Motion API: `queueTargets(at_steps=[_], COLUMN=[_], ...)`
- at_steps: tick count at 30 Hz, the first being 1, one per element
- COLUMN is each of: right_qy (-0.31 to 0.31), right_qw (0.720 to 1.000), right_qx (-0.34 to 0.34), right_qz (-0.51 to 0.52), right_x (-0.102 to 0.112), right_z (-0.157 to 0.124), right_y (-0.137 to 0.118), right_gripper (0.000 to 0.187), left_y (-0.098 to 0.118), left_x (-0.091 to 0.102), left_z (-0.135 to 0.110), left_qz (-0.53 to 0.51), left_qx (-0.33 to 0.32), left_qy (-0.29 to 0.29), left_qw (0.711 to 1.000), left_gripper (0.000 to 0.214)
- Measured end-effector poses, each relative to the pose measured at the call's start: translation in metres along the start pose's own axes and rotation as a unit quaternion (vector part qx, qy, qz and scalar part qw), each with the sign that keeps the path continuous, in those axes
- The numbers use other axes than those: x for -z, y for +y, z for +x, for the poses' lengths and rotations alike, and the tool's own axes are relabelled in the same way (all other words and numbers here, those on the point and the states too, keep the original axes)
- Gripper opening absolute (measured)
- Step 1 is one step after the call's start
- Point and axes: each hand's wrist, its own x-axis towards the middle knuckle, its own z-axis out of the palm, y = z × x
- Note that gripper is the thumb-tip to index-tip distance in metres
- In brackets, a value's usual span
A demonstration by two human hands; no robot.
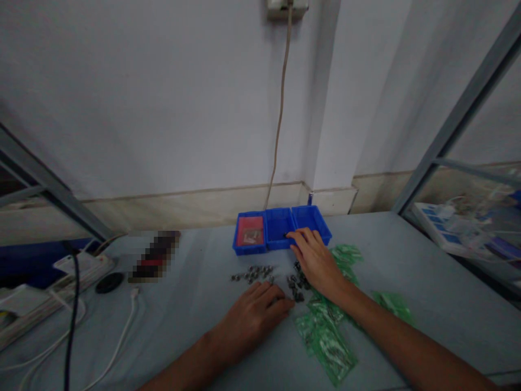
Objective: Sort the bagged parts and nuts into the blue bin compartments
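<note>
My right hand (316, 262) reaches over the front of the middle blue bin (280, 222). Its thumb and forefinger pinch a small dark part (286, 235) above that bin. My left hand (253, 316) rests low over the table, its fingers curled and its thumb pointing right; whatever lies under them is hidden. Just beyond the left fingers is a loose spread of small silvery metal parts (254, 273). Between the two hands sits a pile of small dark metal parts (299, 288), partly covered by my right hand.
Green-tinted plastic bags (331, 347) of small parts lie around my right forearm. The left blue bin (249, 250) holds a pink card and a small clear packet. Another blue bin (311, 218) stands at right. A cable (126, 326) and power strip (52, 296) lie left.
</note>
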Motion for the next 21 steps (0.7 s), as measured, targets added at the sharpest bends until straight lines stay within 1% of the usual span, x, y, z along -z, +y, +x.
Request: queueTargets(at_steps=[2,6,9,11,12,14,17,19,21], right_qy=[-0.019,-0.03,-0.022,-0.025,-0.038,-0.096,-0.195,-0.233,-0.25], right_qw=[0.999,0.997,0.998,0.999,0.999,0.994,0.979,0.969,0.964], right_qx=[0.018,0.028,0.021,0.025,0.03,0.041,0.061,0.078,0.09], right_qz=[-0.039,-0.059,-0.05,-0.026,-0.009,0.02,0.0,-0.025,-0.024], right_x=[-0.005,-0.008,0.0,0.008,0.013,0.021,0.026,0.027,0.026], right_z=[-0.002,-0.003,-0.002,0.0,0.001,0.002,0.0,-0.001,-0.003], right_y=[0.003,0.004,-0.001,-0.005,-0.006,-0.005,0.001,0.006,0.009], right_gripper=[0.034,0.037,0.035,0.029,0.025,0.017,0.009,0.007,0.007], left_y=[0.0,0.0,0.0,0.001,0.001,0.001,0.001,0.001,-0.001], left_x=[0.004,0.011,0.016,0.019,0.02,0.021,0.021,0.02,0.019], left_z=[-0.002,-0.006,-0.007,-0.008,-0.008,-0.008,-0.008,-0.008,-0.009], left_qz=[0.014,0.017,0.009,0.008,0.008,0.01,0.02,0.025,0.025], left_qx=[-0.008,-0.014,-0.007,-0.006,-0.008,-0.012,-0.015,-0.01,0.001], left_qy=[-0.014,-0.022,-0.033,-0.035,-0.033,-0.028,-0.028,-0.029,-0.026], left_qw=[1.0,1.0,0.999,0.999,0.999,0.999,0.999,0.999,0.999], left_gripper=[0.021,0.023,0.024,0.024,0.024,0.024,0.024,0.024,0.025])
